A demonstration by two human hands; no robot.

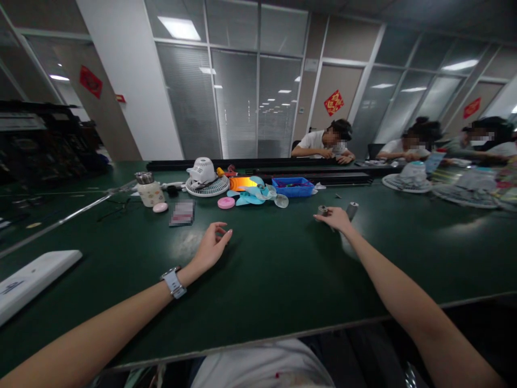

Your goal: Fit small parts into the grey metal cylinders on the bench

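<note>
My left hand (pixel 210 247) hovers over the green table, fingers loosely curved and apart, holding nothing. At the right, my right hand (pixel 336 219) has its fingers closed around a small metal cylinder (pixel 322 209). A second, similar grey cylinder (pixel 353 207) stands just behind that hand, its lower part hidden by the hand. What exactly these cylinders are is too small to tell.
Beyond my hands lie a white fan part (pixel 203 175), light-blue fan blades (pixel 254 195), a pink round piece (pixel 226 202) and a blue tray (pixel 293 187). A bottle (pixel 148 190) stands left. A white box (pixel 36 277) lies near left. People work across the table.
</note>
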